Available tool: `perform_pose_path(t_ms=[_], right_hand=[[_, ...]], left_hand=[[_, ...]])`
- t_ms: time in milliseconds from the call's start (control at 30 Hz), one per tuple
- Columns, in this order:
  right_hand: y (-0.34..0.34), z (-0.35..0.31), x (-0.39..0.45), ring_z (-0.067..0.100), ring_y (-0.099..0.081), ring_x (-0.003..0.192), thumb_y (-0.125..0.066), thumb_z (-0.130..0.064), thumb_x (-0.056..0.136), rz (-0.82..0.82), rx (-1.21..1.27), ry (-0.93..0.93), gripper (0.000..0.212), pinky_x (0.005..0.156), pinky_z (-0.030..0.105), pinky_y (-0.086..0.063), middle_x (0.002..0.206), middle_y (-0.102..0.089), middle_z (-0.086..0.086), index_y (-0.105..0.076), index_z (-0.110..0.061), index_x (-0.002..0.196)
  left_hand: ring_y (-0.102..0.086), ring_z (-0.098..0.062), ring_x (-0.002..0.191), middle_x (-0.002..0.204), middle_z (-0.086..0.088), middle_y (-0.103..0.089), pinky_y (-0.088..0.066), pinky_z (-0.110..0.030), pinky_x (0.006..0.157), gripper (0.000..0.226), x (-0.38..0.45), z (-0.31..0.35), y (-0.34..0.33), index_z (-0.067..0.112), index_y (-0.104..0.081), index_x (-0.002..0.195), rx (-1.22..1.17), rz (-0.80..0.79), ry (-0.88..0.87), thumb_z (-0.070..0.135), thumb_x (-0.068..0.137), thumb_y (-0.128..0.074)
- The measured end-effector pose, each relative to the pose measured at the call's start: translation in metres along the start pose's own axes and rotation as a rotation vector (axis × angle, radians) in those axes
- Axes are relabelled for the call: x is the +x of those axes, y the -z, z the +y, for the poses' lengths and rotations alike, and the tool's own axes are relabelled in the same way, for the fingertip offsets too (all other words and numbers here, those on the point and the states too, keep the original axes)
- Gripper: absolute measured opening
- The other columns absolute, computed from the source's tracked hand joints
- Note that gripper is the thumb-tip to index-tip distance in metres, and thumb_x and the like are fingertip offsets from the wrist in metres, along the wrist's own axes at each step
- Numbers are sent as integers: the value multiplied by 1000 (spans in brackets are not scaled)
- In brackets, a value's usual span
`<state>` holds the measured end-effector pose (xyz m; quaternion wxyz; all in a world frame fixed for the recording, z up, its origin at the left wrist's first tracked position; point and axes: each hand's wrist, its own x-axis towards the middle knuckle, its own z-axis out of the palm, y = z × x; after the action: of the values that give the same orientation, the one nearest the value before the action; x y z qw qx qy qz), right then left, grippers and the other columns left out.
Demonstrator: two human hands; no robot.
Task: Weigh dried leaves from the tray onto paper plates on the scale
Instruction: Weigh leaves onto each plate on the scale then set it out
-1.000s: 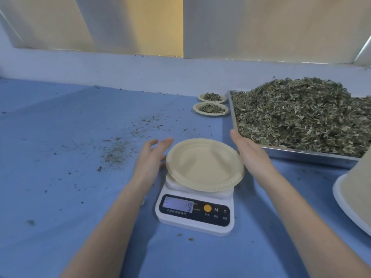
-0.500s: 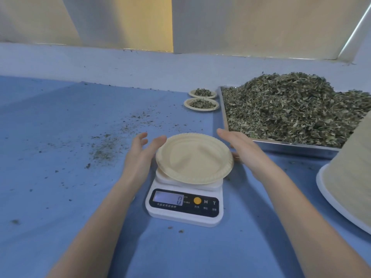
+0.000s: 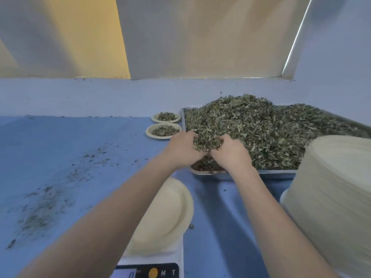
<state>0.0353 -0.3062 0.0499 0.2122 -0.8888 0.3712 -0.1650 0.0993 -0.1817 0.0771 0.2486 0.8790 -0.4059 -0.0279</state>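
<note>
My left hand (image 3: 183, 152) and right hand (image 3: 230, 153) cup a clump of dried leaves (image 3: 202, 142) at the tray (image 3: 277, 171) corner (fingers curled round it); paper plate (image 3: 166, 215) sits bare on the scale (image 3: 148, 270).

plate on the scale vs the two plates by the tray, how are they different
The plate on the scale is empty, while the two plates by the tray each hold a small heap of dried leaves. The plate on the scale sits raised on the scale, near the person; the two plates by the tray lie flat on the blue table, farther back, left of the tray. All look like the same pale round paper plates.
</note>
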Motion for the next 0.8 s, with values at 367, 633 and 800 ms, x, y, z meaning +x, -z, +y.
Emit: perform_pose_path(t_ms=[367, 633, 800], right_hand=[[-26, 17, 54, 24, -60, 96, -59, -22, 82, -403, 57, 111, 35, 73, 24, -45, 111, -65, 8, -61, -21, 117], [-23, 16, 57, 19, -63, 93, -79, -44, 63, -520, -195, 84, 59, 80, 24, -49, 109, -67, 1, -60, -20, 114], [-43, 17, 60, 18, -62, 75, -73, -27, 74, -296, 1, 99, 28, 57, 19, -41, 97, -66, 7, -62, -20, 98]], left_hand=[[-62, -32, 97, 111, -20, -64, -45, -31, 70, 36, 88, 0, -46, -2, -56, 118, 294, -438, -7, 2, 82, -57], [-68, -30, 80, 105, -23, -65, -57, -40, 79, 47, 92, 6, -36, -3, -52, 116, 230, -715, 75, 1, 74, -73], [-66, -30, 76, 101, -18, -68, -57, -37, 68, 43, 88, -1, -53, -6, -56, 109, 183, -560, 106, 1, 72, -75]])
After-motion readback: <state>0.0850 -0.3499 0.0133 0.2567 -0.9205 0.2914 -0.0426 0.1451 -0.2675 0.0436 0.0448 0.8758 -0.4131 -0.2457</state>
